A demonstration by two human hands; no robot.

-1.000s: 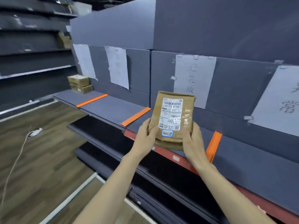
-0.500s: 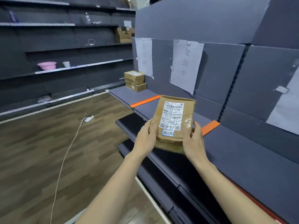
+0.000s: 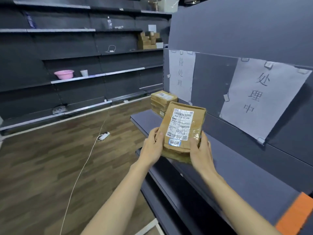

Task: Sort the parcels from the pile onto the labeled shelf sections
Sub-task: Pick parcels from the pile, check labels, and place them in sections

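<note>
Holding cardboard parcel upright w/ both hands: left hand and right hand curled round its lower edges, above grey shelf. Risk, imo: I misread its blue sticker, parcel goes to wrong section; parcel stack sits nearby.

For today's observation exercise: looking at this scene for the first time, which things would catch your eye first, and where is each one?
First comes the brown parcel with its white shipping label, held up in the centre by the left hand and right hand above the grey shelf. Next, the handwritten paper sign taped to the back panel on the right. Then the pink basin on the far left shelving.
</note>
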